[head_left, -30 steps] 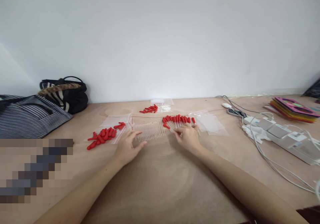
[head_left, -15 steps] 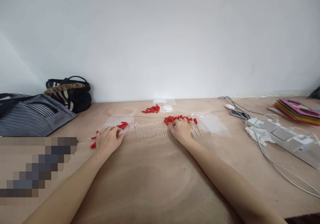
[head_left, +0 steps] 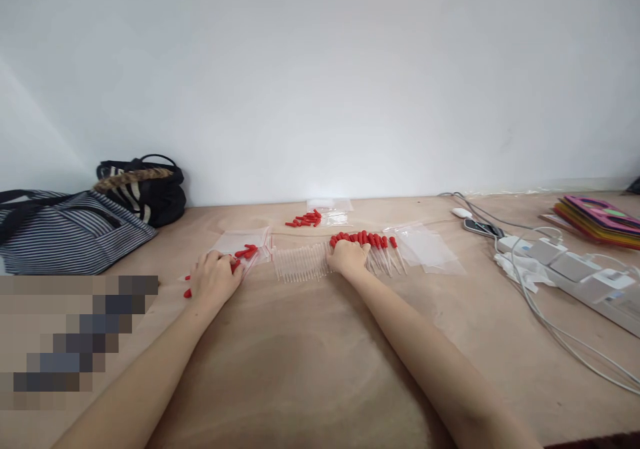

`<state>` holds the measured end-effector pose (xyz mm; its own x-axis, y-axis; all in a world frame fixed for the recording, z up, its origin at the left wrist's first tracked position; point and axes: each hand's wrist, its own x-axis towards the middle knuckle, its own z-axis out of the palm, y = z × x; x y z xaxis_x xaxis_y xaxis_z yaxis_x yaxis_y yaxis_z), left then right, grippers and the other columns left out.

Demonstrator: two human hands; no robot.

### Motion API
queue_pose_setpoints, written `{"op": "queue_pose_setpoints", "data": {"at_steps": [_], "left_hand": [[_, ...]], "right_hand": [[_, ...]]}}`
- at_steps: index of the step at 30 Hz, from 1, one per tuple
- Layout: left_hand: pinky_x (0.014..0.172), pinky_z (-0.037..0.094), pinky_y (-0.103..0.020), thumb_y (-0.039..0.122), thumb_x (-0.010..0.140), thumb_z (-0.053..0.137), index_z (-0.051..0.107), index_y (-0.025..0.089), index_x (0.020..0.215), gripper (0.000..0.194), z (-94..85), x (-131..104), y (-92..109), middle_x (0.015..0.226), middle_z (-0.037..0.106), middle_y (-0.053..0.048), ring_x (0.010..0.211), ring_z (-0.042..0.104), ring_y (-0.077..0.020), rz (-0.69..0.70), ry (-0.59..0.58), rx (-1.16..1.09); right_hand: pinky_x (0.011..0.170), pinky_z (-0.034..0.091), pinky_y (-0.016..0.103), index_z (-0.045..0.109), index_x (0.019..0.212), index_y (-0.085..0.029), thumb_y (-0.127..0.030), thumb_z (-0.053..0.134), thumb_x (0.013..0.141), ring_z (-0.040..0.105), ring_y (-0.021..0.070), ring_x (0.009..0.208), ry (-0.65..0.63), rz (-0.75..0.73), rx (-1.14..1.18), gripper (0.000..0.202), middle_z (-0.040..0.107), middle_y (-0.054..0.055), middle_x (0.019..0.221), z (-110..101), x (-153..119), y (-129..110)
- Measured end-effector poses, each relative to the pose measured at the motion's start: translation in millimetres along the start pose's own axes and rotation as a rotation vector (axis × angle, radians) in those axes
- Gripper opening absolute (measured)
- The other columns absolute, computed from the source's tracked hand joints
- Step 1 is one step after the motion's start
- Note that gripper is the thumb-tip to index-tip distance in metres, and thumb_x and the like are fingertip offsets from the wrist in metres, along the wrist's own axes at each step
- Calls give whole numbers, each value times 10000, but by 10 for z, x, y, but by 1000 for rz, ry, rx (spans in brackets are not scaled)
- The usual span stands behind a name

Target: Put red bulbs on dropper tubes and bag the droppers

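Pipette tubes [head_left: 300,262], clear and slim, lie flat in a close row right between my two hands, each with its long axis running away from me towards the wall [head_left: 320,89]. That's the line that counts: they're to the right of my left hand [head_left: 215,277] and to the left of my right hand [head_left: 349,255], and the right is clearly the nearer, down at the row's right end, though whether it touches the last tube I can't tell.

And the left? Palm down over the red rubber bulbs [head_left: 246,251], fingers bent into the heap, loose ends poking out on either side; whether they grasp one, I can't see. A zip bag [head_left: 235,239] lies just beyond. Over on the right, fingers curled down at the near side of the capped droppers [head_left: 385,243], their red tops towards the wall; the fingertips are hidden, so I can't call whether anything is pinched.

Both forearms reach forward from my side of the tabletop [head_left: 300,355], low, the left slanting rightwards, the right slanting leftwards, wrists close to the wood. Flat clear bags [head_left: 435,249] sit just right of the capped droppers.
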<state>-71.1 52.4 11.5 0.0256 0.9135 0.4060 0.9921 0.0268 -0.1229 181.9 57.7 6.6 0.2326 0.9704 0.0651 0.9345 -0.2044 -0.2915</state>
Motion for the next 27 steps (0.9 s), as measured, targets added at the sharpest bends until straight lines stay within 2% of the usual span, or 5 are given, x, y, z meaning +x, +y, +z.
{"op": "queue_pose_setpoints", "data": {"at_steps": [8, 13, 18, 22, 27], "left_hand": [[785, 380, -373, 252, 776, 404, 664, 124, 738, 292, -25, 18, 49, 875, 601, -136, 895, 493, -293, 60, 90, 3], [826, 385, -341, 255, 812, 406, 610, 158, 747, 235, -116, -148, 303, 829, 620, -81, 865, 524, -231, 325, 216, -412], [751, 426, -303, 235, 820, 451, 578, 182, 772, 146, -188, -500, 751, 818, 626, -45, 803, 547, -182, 634, -19, -742], [701, 434, -294, 203, 822, 452, 571, 185, 779, 128, -172, -648, 933, 779, 612, -36, 748, 548, -169, 666, -134, -839], [726, 436, -287, 224, 805, 488, 620, 178, 848, 146, -140, -641, 936, 842, 613, -49, 784, 565, -168, 642, -195, -906]], "right_hand": [[805, 227, 414, 643, 808, -128, -287, 458, 776, 554, 271, 879, -15, -18, 23, 246, 652, 142, 841, -64, -27, 1], [748, 247, 314, 637, 710, -188, -298, 475, 782, 517, 206, 886, 25, -213, 69, 209, 651, 57, 811, -199, -255, 302], [718, 220, 306, 619, 649, -185, -253, 538, 784, 490, 144, 731, 181, -659, 167, 171, 612, 7, 653, -197, -550, 787], [705, 222, 314, 617, 629, -183, -244, 571, 783, 477, 137, 700, 200, -722, 173, 172, 601, 1, 626, -124, -654, 999], [719, 246, 323, 634, 645, -208, -269, 582, 784, 497, 142, 732, 174, -687, 224, 160, 611, -2, 676, -64, -645, 1059]]}}
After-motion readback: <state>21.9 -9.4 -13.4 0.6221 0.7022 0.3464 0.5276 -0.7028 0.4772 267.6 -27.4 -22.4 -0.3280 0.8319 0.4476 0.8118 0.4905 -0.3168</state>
